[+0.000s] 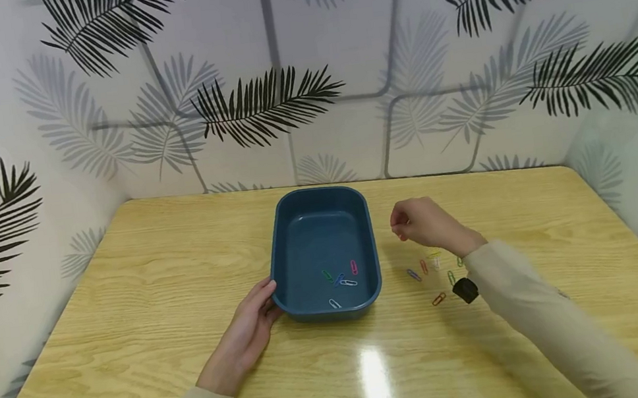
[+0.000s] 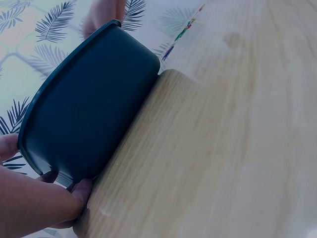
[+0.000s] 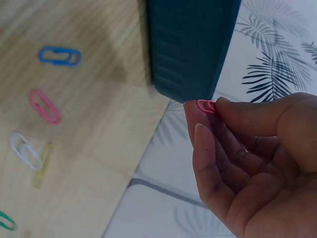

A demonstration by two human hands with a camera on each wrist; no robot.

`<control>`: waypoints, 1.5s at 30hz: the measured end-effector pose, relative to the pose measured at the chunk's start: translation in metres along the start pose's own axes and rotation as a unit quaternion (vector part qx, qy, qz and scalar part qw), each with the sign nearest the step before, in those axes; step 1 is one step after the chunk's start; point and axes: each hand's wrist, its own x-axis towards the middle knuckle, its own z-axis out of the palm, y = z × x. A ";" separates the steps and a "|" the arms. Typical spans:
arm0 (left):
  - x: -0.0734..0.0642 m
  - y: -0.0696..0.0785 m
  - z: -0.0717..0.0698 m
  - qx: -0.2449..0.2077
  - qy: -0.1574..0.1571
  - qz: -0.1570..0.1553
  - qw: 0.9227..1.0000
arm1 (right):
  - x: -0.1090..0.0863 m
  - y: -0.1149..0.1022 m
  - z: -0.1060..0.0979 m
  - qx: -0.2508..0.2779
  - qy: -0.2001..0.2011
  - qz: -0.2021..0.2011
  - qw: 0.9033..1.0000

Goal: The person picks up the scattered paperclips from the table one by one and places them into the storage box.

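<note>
A dark blue plastic basin point(image 1: 322, 225) stands on the wooden table, with several coloured paper clips point(image 1: 348, 282) lying on its floor. At its near left corner my left hand point(image 1: 246, 334) grips it, thumb at the rim and fingers against the outer wall, as the left wrist view also shows. My right hand point(image 1: 426, 222) is raised just right of the basin. Between thumb and fingertip it pinches a pink paper clip point(image 3: 207, 106). Below that hand, several loose clips lie on the table, among them a blue one point(image 3: 60, 56) and a white one point(image 3: 25, 150).
The wooden table point(image 1: 182, 255) meets a pale, leaf-patterned backdrop point(image 1: 335, 137) along its back and sides. A black wrist device point(image 1: 465, 290) on the right sleeve covers part of the loose clips' area in the head view.
</note>
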 end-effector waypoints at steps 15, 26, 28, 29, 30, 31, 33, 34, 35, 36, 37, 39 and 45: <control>-0.001 0.001 -0.002 -0.001 0.005 0.000 1.000 | 0.038 -0.060 -0.018 -0.061 -0.040 -0.026 0.997; -0.001 -0.001 -0.001 0.006 0.006 0.003 1.000 | 0.064 -0.089 0.001 -0.095 -0.070 -0.075 0.990; 0.000 -0.001 -0.001 0.005 0.007 0.003 1.000 | 0.067 -0.093 0.008 -0.094 -0.085 -0.072 0.989; 0.000 -0.001 -0.001 0.006 0.007 0.003 1.000 | 0.069 -0.095 0.011 -0.093 -0.092 -0.071 0.989; 0.000 -0.001 -0.001 0.006 0.007 0.003 1.000 | 0.070 -0.097 0.015 -0.092 -0.099 -0.068 0.988; 0.000 -0.001 -0.001 0.005 0.007 0.004 1.000 | 0.071 -0.100 0.019 -0.088 -0.105 -0.065 0.988; 0.000 -0.002 -0.001 0.005 0.007 0.005 1.000 | 0.073 -0.104 0.025 -0.078 -0.115 -0.060 0.988; 0.000 -0.002 -0.002 0.006 0.006 0.006 1.000 | 0.074 -0.107 0.027 -0.073 -0.117 -0.059 0.989; 0.000 -0.002 -0.002 0.006 0.005 0.006 1.000 | 0.075 -0.109 0.029 -0.068 -0.119 -0.057 0.989; 0.000 -0.002 -0.002 0.005 0.006 0.008 1.000 | 0.076 -0.112 0.031 -0.064 -0.123 -0.055 0.989; 0.000 -0.002 -0.001 0.005 0.006 0.008 1.000 | 0.077 -0.114 0.033 -0.061 -0.126 -0.056 0.989; 0.000 -0.002 -0.001 0.007 0.004 0.008 1.000 | 0.078 -0.118 0.035 -0.059 -0.135 -0.054 0.988; 0.001 -0.001 0.000 0.010 0.000 0.007 1.000 | 0.080 -0.127 0.038 -0.073 -0.152 -0.049 0.984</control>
